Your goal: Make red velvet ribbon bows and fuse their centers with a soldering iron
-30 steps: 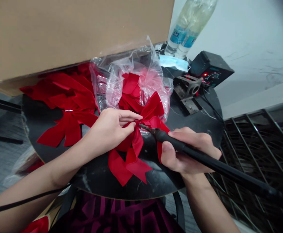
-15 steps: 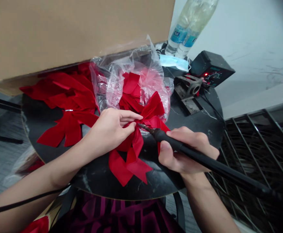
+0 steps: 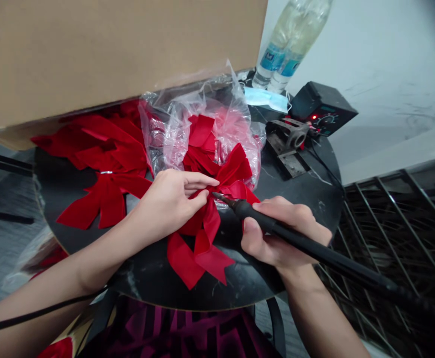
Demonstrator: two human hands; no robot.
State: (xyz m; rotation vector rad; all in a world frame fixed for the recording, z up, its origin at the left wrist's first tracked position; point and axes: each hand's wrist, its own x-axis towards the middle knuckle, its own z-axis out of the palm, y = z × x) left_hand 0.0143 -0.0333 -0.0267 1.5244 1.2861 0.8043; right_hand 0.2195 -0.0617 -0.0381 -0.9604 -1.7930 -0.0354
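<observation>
Soldering iron (image 3: pixel 277 232) sits wrapped in our right hand (image 3: pixel 282 233), its tip just beside the red velvet bow (image 3: pixel 206 223) on the round black counter (image 3: pixel 299 186). Our left hand (image 3: pixel 167 206) has its fingers (image 3: pixel 198 180) pinched on the bow's knot. If that tip's hot, one slip could scorch velvet, fingers, or the plastic bag (image 3: pixel 236 144) behind.

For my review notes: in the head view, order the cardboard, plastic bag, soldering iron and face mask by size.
Cardboard, plastic bag, soldering iron, face mask. Nearness to the camera makes the bag-and-iron order unsure.
</observation>
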